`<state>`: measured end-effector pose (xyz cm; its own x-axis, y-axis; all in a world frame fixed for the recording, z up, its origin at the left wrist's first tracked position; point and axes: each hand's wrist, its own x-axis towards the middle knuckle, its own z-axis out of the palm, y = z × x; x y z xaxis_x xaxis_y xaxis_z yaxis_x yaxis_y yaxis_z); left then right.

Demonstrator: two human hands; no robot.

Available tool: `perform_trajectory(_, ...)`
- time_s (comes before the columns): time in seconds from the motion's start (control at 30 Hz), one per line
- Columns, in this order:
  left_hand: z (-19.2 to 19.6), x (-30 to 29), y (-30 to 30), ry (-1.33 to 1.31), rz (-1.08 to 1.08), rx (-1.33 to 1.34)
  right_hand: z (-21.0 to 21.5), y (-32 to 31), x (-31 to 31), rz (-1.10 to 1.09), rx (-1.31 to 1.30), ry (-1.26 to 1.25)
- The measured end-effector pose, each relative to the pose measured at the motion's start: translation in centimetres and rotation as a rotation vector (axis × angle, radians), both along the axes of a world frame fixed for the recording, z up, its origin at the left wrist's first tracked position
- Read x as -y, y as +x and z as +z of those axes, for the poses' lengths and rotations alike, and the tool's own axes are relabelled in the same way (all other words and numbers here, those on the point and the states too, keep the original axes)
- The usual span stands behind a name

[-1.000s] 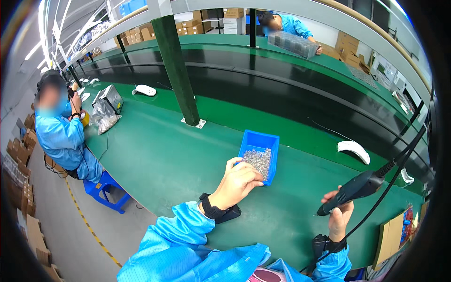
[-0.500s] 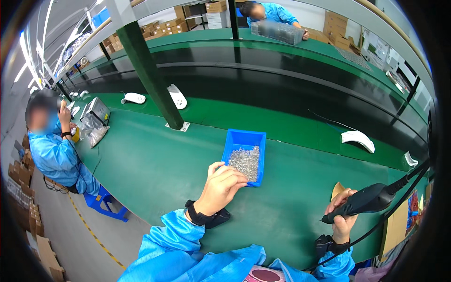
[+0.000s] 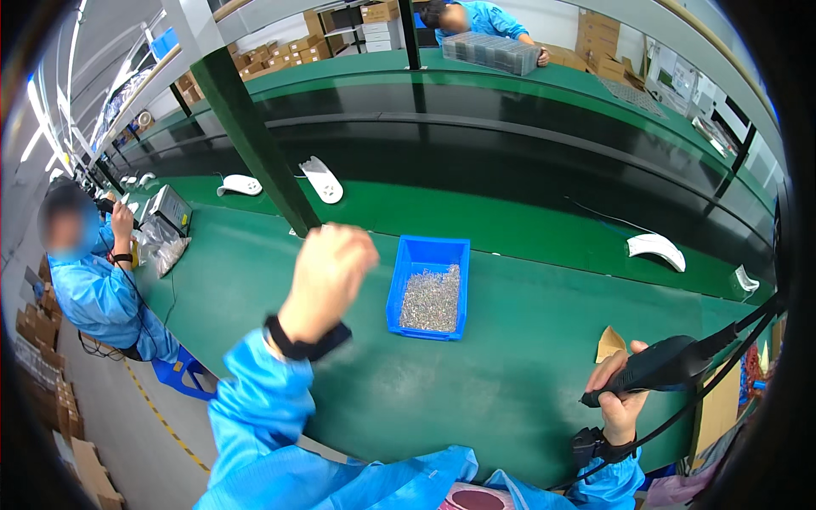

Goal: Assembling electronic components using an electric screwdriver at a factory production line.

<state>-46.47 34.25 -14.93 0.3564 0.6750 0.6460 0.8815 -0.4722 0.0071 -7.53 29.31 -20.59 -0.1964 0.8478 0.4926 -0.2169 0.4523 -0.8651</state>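
My left hand (image 3: pixel 327 276) is raised over the green bench, left of a blue plastic bin (image 3: pixel 463 319). Motion smears its bent fingers, so whether they pinch anything is hidden. Small metal screws (image 3: pixel 429 299) cover the floor of the bin. Beyond that hand, by a green post, lies a white curved plastic part (image 3: pixel 323 181). At the right, my right hand (image 3: pixel 623 404) is wrapped round a black corded electric screwdriver (image 3: pixel 654 367), its tip pointing left above the bench.
A green post (image 3: pixel 253 140) rises at the bench's far edge. More white curved parts (image 3: pixel 240 184) (image 3: pixel 657 250) lie along the far strip, before a dark conveyor (image 3: pixel 510 153). A brown paper scrap (image 3: pixel 609 343) lies near my right hand. Co-workers (image 3: pixel 102 272) sit left and across.
My left hand has left the bin of screws and moved up and left toward the post. The right hand keeps its hold on the electric screwdriver, nearly still.
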Motion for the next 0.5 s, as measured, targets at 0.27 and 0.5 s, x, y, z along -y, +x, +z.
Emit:
perform_trajectory(0.27,-4.5,-18.6,-13.1,-0.277,0.726,-0.897,0.2,-0.1,0.9,0.078,-0.035,-0.165)
perform_trajectory(0.5,-9.4,-23.8,-14.3,-0.435,0.882,-1.029,-0.6,0.3,0.6,-0.119,-0.020,-0.157)
